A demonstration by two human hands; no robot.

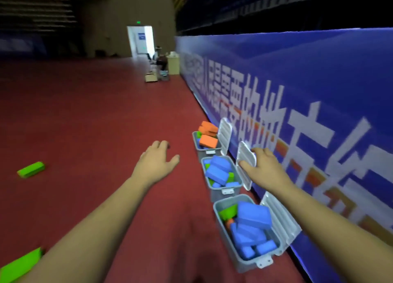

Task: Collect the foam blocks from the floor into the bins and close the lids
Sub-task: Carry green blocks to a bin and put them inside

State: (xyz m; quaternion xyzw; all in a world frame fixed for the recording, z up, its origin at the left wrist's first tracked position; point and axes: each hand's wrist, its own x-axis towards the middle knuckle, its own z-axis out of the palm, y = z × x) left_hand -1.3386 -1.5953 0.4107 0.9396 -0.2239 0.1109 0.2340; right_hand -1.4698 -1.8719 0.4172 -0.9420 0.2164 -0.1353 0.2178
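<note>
Right hand [265, 170] pinches the middle bin's lid [244, 153], my thumb on its ribbed white face; left hand [157, 163] spread, holding nothing, over the red floor [95, 112]. Lid stands upright beside the blue banner [319, 80], long axis along it. Grey middle bin [217, 194] is piled with blue foam blocks [219, 170]; green block [30, 169] lies far left

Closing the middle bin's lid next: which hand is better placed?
Right. The right hand holds the middle lid by its top edge, right above the middle bin. The left hand hangs open over the floor, apart from that bin.
</note>
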